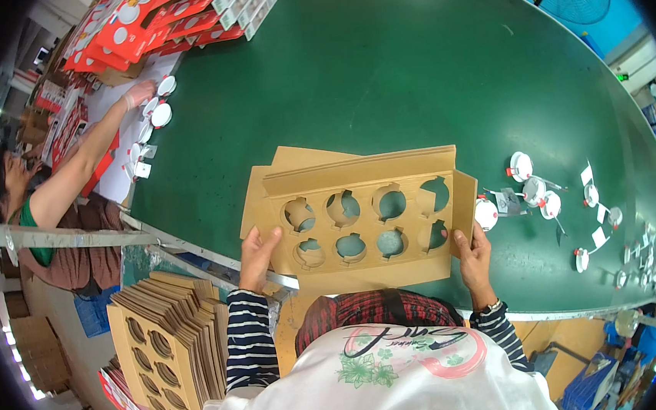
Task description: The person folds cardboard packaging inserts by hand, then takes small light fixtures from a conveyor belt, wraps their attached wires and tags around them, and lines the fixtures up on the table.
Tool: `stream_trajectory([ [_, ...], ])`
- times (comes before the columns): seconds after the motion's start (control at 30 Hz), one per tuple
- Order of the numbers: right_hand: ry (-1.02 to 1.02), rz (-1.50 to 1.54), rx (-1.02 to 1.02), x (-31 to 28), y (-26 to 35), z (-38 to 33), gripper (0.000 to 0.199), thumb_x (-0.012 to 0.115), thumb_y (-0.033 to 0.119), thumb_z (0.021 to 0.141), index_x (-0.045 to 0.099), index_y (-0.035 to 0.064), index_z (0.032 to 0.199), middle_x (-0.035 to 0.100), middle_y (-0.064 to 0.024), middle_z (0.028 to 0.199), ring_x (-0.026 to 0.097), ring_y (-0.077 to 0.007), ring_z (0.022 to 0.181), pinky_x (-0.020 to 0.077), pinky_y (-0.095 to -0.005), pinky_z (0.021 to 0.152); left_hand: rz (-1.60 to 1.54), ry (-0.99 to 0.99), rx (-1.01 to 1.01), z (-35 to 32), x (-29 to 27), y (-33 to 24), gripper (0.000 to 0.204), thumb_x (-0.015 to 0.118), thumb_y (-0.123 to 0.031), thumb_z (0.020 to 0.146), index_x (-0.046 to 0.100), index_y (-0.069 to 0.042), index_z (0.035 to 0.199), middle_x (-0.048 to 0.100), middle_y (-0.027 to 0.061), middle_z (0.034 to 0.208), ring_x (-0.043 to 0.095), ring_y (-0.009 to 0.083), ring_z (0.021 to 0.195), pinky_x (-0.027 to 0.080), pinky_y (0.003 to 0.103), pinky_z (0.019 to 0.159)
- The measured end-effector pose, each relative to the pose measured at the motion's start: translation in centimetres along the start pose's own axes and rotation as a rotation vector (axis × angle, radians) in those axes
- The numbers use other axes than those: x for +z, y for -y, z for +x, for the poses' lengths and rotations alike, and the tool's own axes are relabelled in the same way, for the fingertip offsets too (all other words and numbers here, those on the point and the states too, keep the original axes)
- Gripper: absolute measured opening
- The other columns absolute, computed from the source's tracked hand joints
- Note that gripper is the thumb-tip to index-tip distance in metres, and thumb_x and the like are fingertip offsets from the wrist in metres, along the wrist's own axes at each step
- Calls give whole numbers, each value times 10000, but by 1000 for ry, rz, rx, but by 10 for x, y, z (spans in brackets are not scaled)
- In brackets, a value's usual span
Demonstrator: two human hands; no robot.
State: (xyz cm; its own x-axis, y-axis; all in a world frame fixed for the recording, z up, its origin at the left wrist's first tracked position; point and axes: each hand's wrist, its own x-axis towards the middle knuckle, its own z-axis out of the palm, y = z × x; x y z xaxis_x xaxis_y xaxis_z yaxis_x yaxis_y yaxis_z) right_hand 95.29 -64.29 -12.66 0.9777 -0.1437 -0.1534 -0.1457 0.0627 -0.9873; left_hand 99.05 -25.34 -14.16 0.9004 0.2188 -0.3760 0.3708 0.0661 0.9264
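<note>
A brown cardboard insert (368, 230) with two rows of round cut-outs is held over the table's near edge. My left hand (259, 258) grips its left end, thumb on top. Around the lower right corner, beside a raised side flap (464, 208), closes my right hand (473, 261). The long far edge of the insert is folded up as well. Behind its left end, another flat piece of brown cardboard (282, 159) shows, mostly hidden. Through the cut-outs I see green table top and some cardboard.
The green table (379, 70) bears several white round lamps (520, 165) on the right. A stack of cardboard inserts (173, 340) stands at lower left. At far left a co-worker's gloved hand (140, 93) touches white lamps (161, 115), near piled red-and-white boxes (175, 20).
</note>
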Motion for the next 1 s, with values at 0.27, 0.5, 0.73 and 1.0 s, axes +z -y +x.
stream_trajectory([
  [0.27,20,-256,84,14,-26,-7,483,421,-14,895,338,-38,1370,491,-132,1295,456,-190,1180,326,-290,1014,574,-33,162,36,21,-16,315,695,-154,800,590,2,1053,678,115,876,648,221,779,495,335,713],
  [0.5,-45,-410,23,18,-41,-13,566,382,-66,839,243,-45,1388,408,-189,1329,395,-274,1244,269,-323,1060,1017,-261,299,35,75,-8,258,613,-80,796,534,16,1022,621,223,945,592,394,896,448,477,748],
  [0.73,-9,-599,0,19,-24,-14,647,392,-100,797,179,-57,1406,288,-226,1395,309,-334,1300,206,-361,1100,1208,-278,447,34,104,13,467,517,-163,880,393,129,1223,379,305,1344,393,408,1251,359,428,1017],
  [1.0,24,-502,77,15,-19,-17,600,440,-35,878,157,-63,1407,300,-218,1386,326,-289,1290,228,-351,1085,1241,-191,447,16,122,-10,878,612,-443,833,245,203,1302,251,402,1359,260,478,1300,231,472,1084],
])
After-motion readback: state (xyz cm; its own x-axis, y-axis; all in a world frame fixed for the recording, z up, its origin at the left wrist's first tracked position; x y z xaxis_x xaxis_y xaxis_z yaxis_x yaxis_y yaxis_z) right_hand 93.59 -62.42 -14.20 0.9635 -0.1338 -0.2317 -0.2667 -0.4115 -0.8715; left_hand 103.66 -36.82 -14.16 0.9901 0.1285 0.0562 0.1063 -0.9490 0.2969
